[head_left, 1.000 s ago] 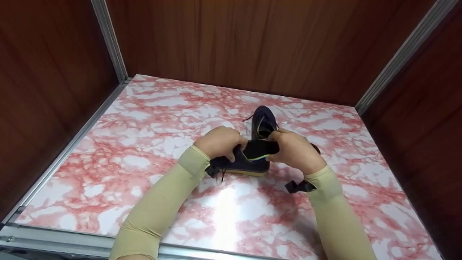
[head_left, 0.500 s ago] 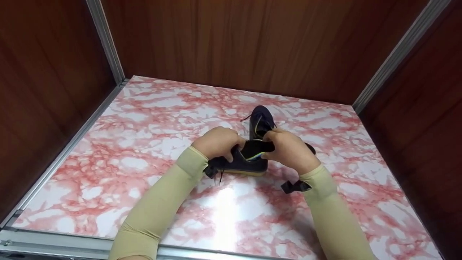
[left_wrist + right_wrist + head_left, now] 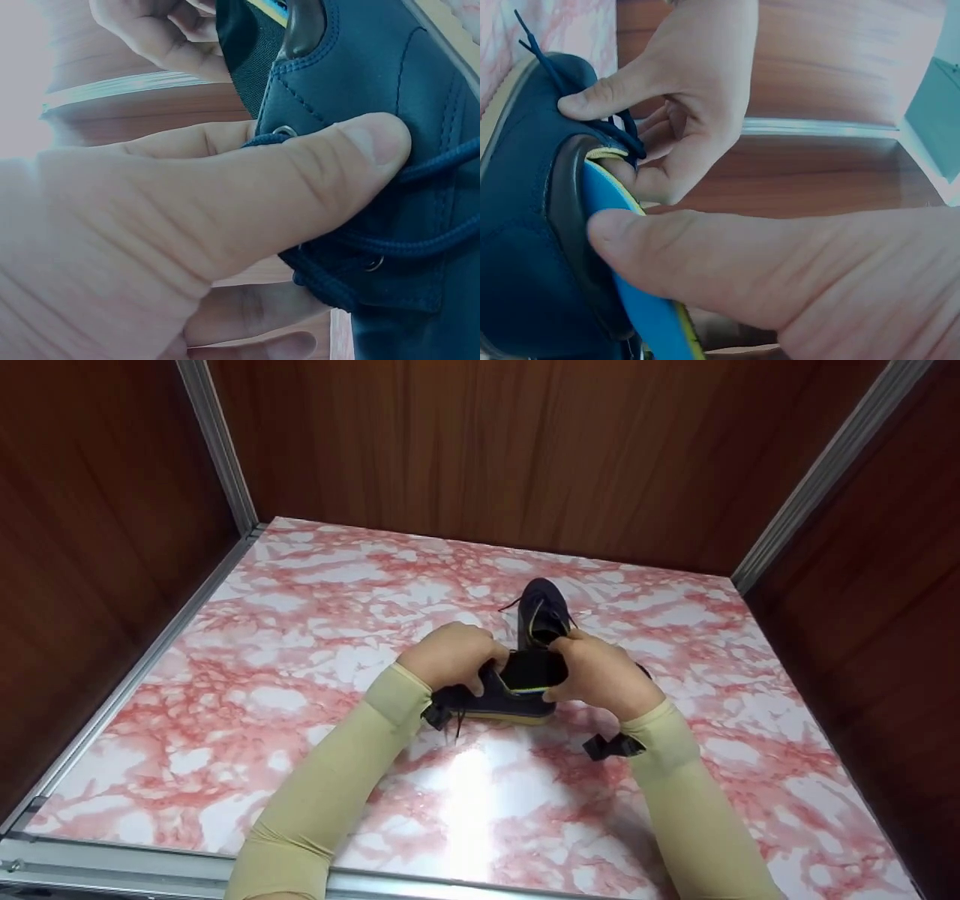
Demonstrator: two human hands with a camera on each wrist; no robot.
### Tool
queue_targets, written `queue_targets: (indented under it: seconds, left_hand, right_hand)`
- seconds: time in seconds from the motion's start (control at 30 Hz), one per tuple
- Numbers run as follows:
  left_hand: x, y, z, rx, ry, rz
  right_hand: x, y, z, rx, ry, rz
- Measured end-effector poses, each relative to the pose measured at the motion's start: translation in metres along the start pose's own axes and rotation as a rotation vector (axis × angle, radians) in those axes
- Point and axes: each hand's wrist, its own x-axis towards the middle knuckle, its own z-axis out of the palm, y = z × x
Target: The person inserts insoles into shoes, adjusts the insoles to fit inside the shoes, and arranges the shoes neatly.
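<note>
A dark navy lace-up shoe (image 3: 510,705) with a tan sole lies sideways on the tabletop, toe to the left. My left hand (image 3: 454,654) grips its front near the laces, thumb on the outer side, other fingers at the opening. Partly inside the shoe is an insole (image 3: 534,671), black on top, with a blue underside and yellow edge in the right wrist view. My right hand (image 3: 604,671) pinches this insole above the heel, thumb (image 3: 630,236) against the blue face. A matching shoe (image 3: 543,604) stands just behind, toe pointing away. The insole's front end is hidden within the shoe.
The tabletop (image 3: 337,592) has a red and white marbled pattern. Brown wood-grain panels (image 3: 465,450) enclose it at the back and both sides, with metal rails (image 3: 217,446) at the corners. A metal edge (image 3: 420,885) runs along the front.
My right hand has shifted slightly left with the insole, whose visible edge now lies flatter across the shoe opening. My left hand keeps its grip. The head view has moved a little.
</note>
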Motion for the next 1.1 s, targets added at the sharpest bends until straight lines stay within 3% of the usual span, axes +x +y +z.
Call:
queue_targets:
  seconds: [0.2, 0.67, 1.1]
  left_hand:
    - [0.0001, -0.0002, -0.0010, -0.006, 0.006, 0.009]
    - [0.0011, -0.0009, 0.0021, 0.002, 0.000, -0.002]
    - [0.0019, -0.0003, 0.0019, 0.008, -0.013, -0.013]
  right_hand:
    - [-0.0024, 0.0056, -0.0060, -0.001, -0.019, 0.008]
    - [-0.0039, 0.0041, -0.0040, 0.001, 0.113, -0.074]
    - [0.0003, -0.0005, 0.0012, 0.014, 0.102, -0.064]
